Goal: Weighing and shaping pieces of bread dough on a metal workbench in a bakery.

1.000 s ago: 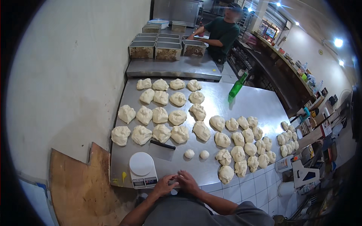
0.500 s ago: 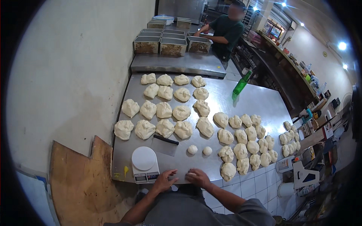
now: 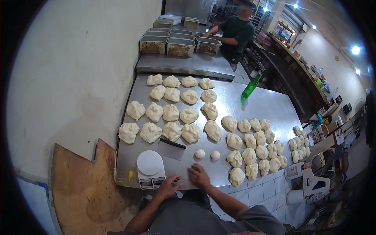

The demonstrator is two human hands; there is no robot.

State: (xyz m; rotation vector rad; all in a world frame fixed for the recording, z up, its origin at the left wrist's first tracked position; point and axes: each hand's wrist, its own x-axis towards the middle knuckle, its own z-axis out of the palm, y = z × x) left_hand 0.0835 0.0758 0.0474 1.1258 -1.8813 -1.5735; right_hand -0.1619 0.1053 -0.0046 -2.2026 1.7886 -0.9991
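Note:
My right hand is cupped palm down on the metal table near its front edge, curled over a small piece of dough that the hand now hides. To its left, my left hand hovers at the edge with fingers apart and nothing in them. Just beyond the right hand sit two small round dough balls, one left and one right. A white kitchen scale stands left of my left hand. Behind it lies a flat dough scraper with a black handle.
Large rough dough lumps fill the table's left and middle. Smaller lumps stand in rows at right. A green bottle stands farther back. Metal loaf tins crowd the far counter, where a co-worker reaches toward them.
My right hand has slid slightly forward over the table, and the pale dough that showed under it is now covered. My left hand has barely moved.

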